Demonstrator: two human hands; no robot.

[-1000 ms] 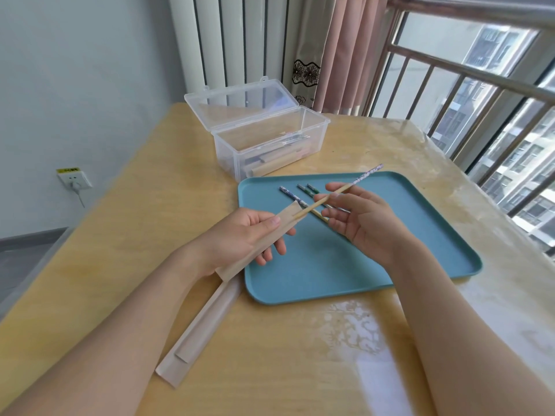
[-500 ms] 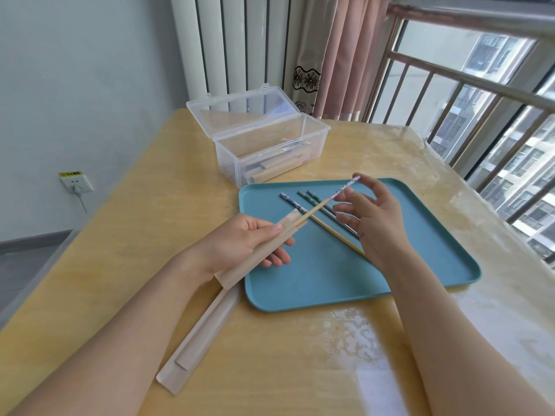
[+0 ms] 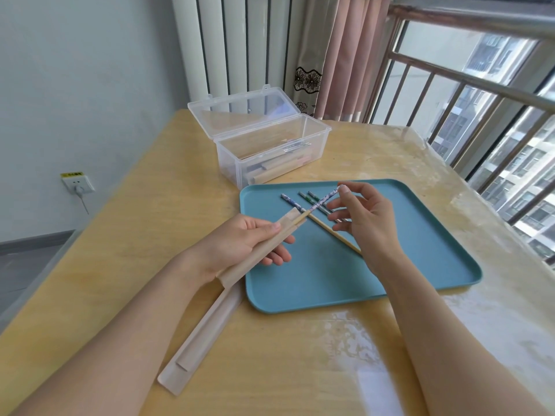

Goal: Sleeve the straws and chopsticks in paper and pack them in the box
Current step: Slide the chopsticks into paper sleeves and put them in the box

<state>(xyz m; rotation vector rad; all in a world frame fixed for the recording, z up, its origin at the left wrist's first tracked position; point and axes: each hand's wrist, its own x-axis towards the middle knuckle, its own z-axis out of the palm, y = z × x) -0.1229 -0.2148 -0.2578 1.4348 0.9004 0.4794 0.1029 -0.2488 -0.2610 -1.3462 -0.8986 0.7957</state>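
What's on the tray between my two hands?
Head view: between left hand and right hand, chopsticks lie on the tray, crossed over by the chopstick going into the sleeve.

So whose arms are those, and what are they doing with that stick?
The arms belong to a person wearing a camera on their head, so you see what they see, looking down at a wooden table. The left hand grips a paper sleeve. The right hand pinches the patterned end of a chopstick whose other end is inside the sleeve. Under the hands is a blue tray with more chopsticks lying on it. Spare paper sleeves lie on the table near the left arm. Behind the tray stands a clear plastic box, lid open, with wrapped ones inside.
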